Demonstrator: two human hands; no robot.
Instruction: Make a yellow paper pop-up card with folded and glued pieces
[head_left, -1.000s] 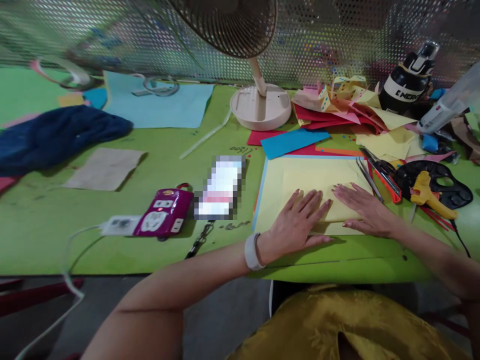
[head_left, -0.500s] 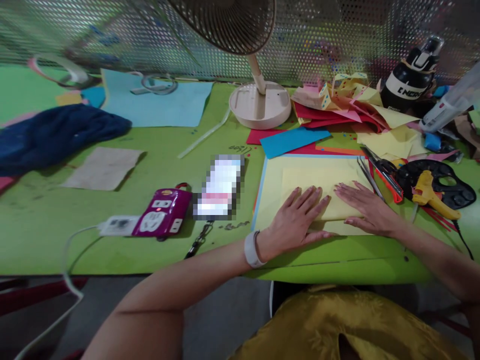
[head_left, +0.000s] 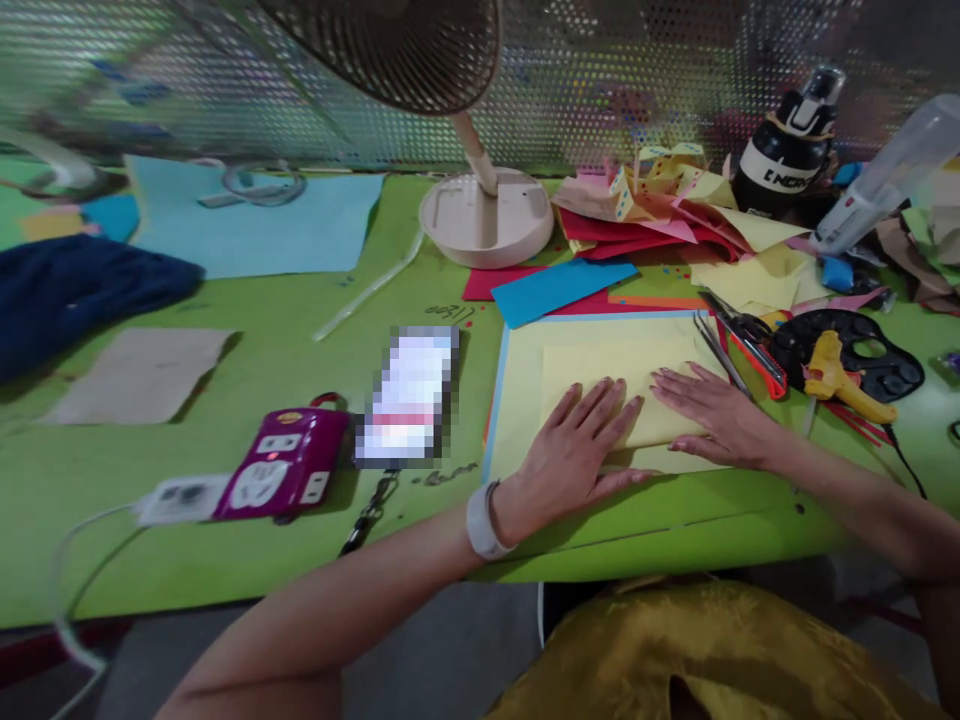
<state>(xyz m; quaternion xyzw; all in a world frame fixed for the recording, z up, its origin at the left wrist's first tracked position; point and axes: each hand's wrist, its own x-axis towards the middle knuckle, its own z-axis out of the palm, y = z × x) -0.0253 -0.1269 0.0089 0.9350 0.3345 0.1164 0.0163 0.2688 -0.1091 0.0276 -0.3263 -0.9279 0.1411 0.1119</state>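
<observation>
Paper [head_left: 600, 362] (yellow) | left hand [head_left: 564, 455]: flat on it, released | right hand [head_left: 718, 418]: likewise

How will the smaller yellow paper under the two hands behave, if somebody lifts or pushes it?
The smaller yellow paper would probably feel light and bend easily, as it looks thin. Pushed, it may slide on the larger yellow sheet, since it lies almost flat there.

Black bottle [head_left: 789, 142]: "ENER" on white band [head_left: 776, 174], rest unclear; scrawls [head_left: 448, 312] on green table [head_left: 262, 300] illegible
</observation>
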